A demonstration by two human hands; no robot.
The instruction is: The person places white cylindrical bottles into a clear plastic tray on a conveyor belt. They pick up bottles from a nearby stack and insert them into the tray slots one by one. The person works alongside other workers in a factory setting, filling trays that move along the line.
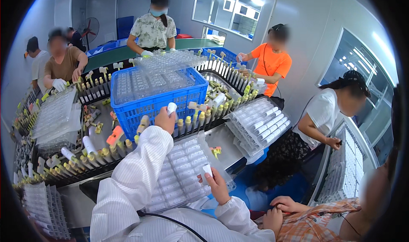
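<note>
My left hand (164, 120), in a white striped sleeve, reaches out to the row of yellowish pegs (187, 122) on the conveyor ring and pinches a small white tube (171, 108) upright. Closer to me, my right hand (218, 186) grips a second white tube (207, 170). It hovers over the right edge of a clear plastic tray (181, 174) filled with rows of white tubes, which lies on the steel table in front of me.
A blue crate (157, 101) stacked with clear trays sits inside the ring of pegs. More tube trays stand at the right (260, 125) and left (55, 114). Several other people work around the line; one in a plaid sleeve (315, 225) is beside my right.
</note>
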